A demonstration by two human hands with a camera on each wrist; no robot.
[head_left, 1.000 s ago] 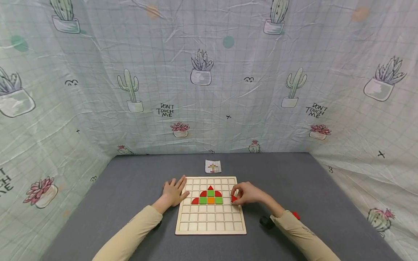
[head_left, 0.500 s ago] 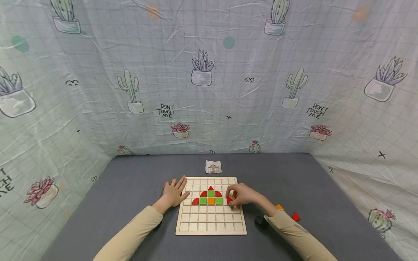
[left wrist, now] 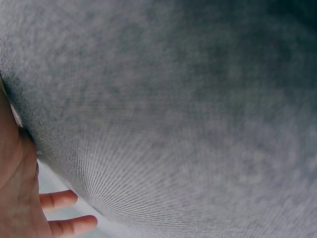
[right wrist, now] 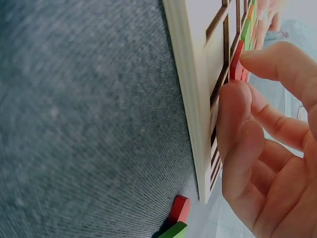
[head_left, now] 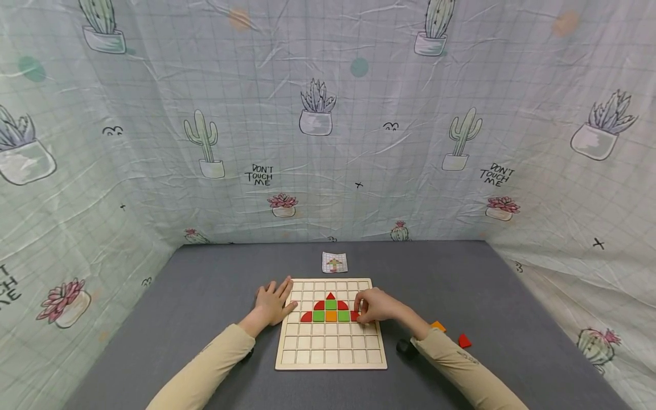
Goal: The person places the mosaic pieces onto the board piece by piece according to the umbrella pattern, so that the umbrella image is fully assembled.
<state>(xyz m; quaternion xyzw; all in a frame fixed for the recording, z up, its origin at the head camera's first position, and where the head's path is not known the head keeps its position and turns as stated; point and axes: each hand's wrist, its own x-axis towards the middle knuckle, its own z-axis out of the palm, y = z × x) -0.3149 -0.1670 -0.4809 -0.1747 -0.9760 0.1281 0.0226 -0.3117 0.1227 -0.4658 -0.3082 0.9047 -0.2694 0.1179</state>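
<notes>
Head view: on the board (head_left: 330,356), your right hand (head_left: 379,305) pinches a red piece (head_left: 354,316) at three o'clock from the orange square (head_left: 331,316), while your left hand (head_left: 271,303), fingers released, rests at ten o'clock.

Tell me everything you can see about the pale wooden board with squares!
The pale, wooden-looking square board has a plain border and thin brownish lines splitting it into little squares. It lies flat on the dark grey, cloth-like tabletop. Flat red, green and orange pieces make a stepped shape on its squares, pointy at the far end. The person's left hand rests on its left edge; their right hand pinches a red piece at the right end of the widest row.
</notes>
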